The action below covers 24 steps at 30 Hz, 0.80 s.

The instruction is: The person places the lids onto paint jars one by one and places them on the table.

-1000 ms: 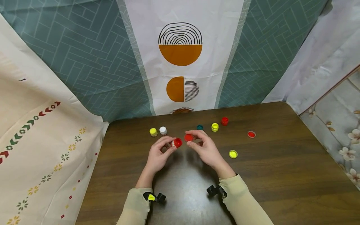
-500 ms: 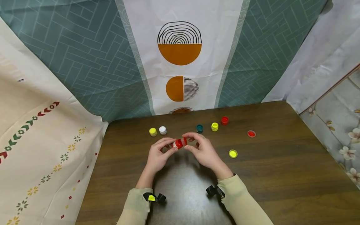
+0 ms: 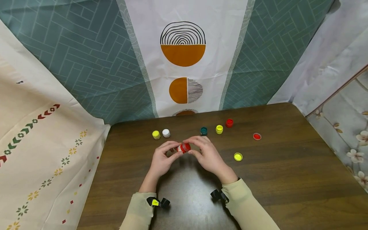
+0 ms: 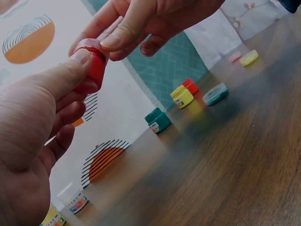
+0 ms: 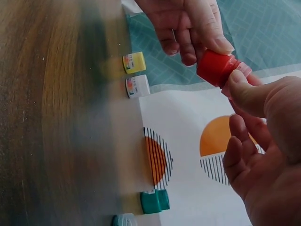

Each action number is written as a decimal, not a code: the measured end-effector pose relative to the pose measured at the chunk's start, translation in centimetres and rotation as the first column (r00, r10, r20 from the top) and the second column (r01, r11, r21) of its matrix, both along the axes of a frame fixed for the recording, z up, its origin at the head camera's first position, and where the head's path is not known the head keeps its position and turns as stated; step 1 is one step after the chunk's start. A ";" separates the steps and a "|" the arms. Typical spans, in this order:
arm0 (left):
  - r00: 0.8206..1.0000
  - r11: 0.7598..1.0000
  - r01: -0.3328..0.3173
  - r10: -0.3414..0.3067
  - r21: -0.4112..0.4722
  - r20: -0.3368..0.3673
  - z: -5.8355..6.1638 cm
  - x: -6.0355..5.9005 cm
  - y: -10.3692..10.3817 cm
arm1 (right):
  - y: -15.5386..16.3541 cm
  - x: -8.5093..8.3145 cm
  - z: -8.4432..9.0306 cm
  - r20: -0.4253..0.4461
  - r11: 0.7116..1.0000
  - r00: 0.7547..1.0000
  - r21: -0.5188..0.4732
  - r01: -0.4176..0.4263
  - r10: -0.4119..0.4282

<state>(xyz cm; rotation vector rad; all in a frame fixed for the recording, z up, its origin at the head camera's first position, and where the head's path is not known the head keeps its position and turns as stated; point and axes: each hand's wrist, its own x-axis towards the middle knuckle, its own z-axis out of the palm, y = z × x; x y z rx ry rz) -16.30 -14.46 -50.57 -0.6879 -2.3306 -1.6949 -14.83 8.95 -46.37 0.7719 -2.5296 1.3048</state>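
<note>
Above the table, my left hand [image 3: 162, 160] grips a small red paint jar [image 3: 181, 149] between thumb and fingers, tilted with its mouth to the right. My right hand [image 3: 211, 158] pinches a red-and-clear lid [image 5: 244, 69] by its edge. The lid sits against the jar's mouth, as both wrist views show. Beyond the right hand stands a teal paint jar [image 3: 203, 131] without a lid. A teal lid [image 4: 216, 94] lies on the table in the left wrist view, mostly hidden behind the right hand in the head view.
Lidless yellow [image 3: 219, 129] and red [image 3: 229, 123] jars stand at the back. Right of them lie a red lid [image 3: 257, 136] and a yellow lid [image 3: 238, 157]. At back left are a lidded yellow jar [image 3: 156, 135] and a white jar [image 3: 166, 133]. Fabric hangs behind the table [image 3: 276, 166].
My right hand has moved left, bringing the lid from apart to against the red jar's mouth. The left hand has stayed nearly still. More of the teal jar now shows.
</note>
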 end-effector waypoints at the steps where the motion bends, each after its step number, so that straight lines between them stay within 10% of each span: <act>1: 1.000 1.000 0.001 -0.001 0.001 0.000 0.0 0.0 0.0 | 0.0 0.0 0.0 -0.006 1.000 1.000 0.002 -0.003 0.003; 24: 0.999 0.999 0.044 -0.044 -0.024 0.015 0.0 0.0 0.0 | 0.9 -0.1 -0.2 -0.097 0.993 0.994 0.108 -0.040 0.051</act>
